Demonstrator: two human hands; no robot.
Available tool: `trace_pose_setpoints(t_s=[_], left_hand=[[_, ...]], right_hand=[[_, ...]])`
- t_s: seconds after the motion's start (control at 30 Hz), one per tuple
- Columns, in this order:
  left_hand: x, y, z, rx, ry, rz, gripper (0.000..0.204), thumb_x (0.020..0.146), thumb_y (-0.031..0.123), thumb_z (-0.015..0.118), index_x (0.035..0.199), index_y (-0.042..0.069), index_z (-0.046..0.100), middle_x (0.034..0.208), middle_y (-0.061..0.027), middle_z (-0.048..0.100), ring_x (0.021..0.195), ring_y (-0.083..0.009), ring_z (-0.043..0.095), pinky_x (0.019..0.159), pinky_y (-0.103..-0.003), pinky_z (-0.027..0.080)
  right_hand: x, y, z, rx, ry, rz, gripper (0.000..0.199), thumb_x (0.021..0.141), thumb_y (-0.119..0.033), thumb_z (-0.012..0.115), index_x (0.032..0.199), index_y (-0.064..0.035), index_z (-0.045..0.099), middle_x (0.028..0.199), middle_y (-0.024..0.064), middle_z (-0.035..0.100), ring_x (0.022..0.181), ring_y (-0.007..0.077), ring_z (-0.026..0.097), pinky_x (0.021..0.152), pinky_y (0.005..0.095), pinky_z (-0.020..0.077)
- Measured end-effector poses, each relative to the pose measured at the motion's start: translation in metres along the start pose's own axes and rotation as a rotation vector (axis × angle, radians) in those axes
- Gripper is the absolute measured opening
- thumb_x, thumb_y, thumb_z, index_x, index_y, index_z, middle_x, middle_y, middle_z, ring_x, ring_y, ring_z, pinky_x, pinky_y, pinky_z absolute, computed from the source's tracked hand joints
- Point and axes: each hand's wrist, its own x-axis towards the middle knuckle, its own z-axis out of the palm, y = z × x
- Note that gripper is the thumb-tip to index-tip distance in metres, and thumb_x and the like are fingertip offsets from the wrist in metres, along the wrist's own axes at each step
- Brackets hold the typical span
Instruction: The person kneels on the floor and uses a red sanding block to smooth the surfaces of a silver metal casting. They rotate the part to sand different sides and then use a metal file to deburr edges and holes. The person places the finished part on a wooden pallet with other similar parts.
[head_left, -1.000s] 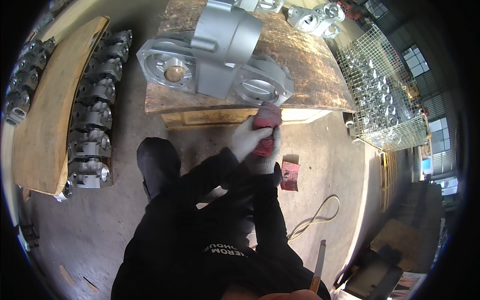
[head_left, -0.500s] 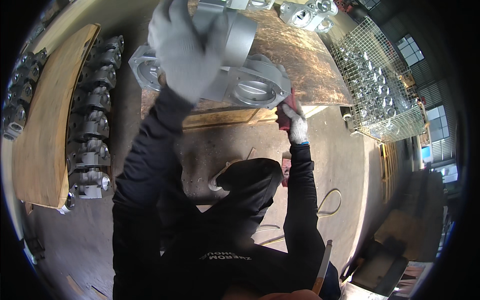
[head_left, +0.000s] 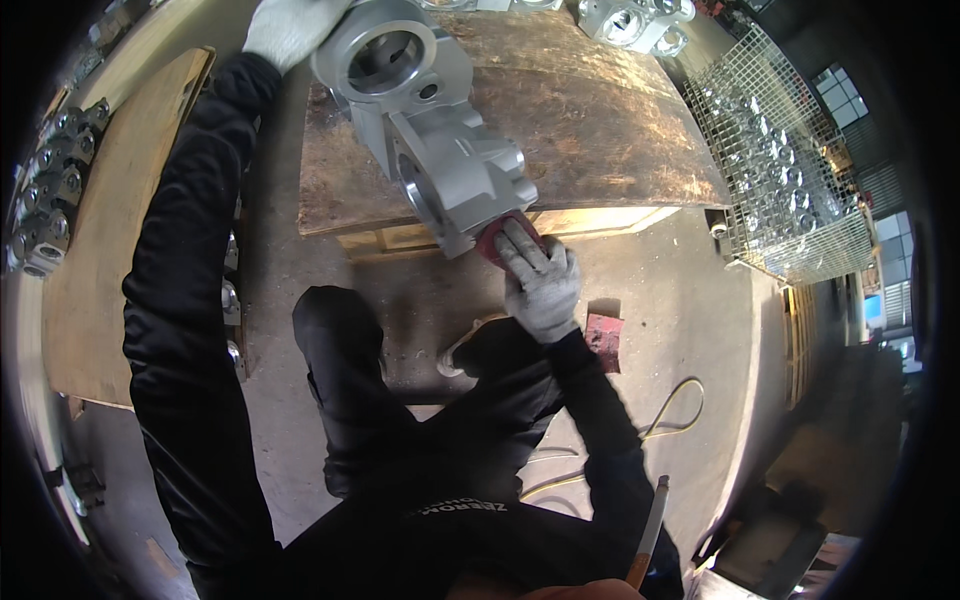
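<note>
At top centre of the frame our left hand [head_left: 290,25] grips the grey metal casting [head_left: 430,120] on the wooden bench [head_left: 600,130], fingers apparently closed. Our right hand [head_left: 540,280] presses a red abrasive pad [head_left: 495,240] to its lower end.

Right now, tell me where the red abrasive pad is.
In the head view, the red abrasive pad sits under the right hand's fingertips, pressed against the near lower end of the grey metal casting at the wooden board's front edge.

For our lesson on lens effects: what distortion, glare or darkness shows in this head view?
Head view: fisheye bends the board's edges; black vignette rings the frame; window glare upper right; the casting is brightly lit; the lower right lies in shadow; both gloved hands look sharp.
</note>
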Motion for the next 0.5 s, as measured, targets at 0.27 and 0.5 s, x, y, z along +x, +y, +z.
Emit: trace_pose_setpoints(t_s=[0.27, 0.5], left_hand=[[0.037, 0.010, 0.037, 0.163, -0.155, -0.143, 0.037, 0.089, 0.038, 0.066, 0.104, 0.007, 0.080, 0.105, -0.0255, 0.076, 0.106, -0.0418, 0.072, 0.097, -0.046, 0.056], [0.036, -0.002, 0.043, 0.179, -0.066, -0.077, 0.035, 0.087, 0.028, 0.061, 0.103, 0.004, 0.080, 0.102, -0.0265, 0.075, 0.101, -0.0447, 0.072, 0.094, -0.050, 0.056]], right_hand=[[-0.012, -0.047, 0.059, 0.566, 0.232, 0.300, 0.038, 0.086, -0.017, 0.072, 0.124, -0.0123, 0.074, 0.125, 0.0098, 0.073, 0.098, 0.0311, 0.067, 0.087, 0.0393, 0.0547], [-0.003, -0.053, 0.031, 0.845, 0.052, 0.478, 0.041, 0.092, -0.021, 0.072, 0.131, -0.0104, 0.071, 0.126, 0.0151, 0.074, 0.108, 0.0265, 0.068, 0.095, 0.0389, 0.0566]])
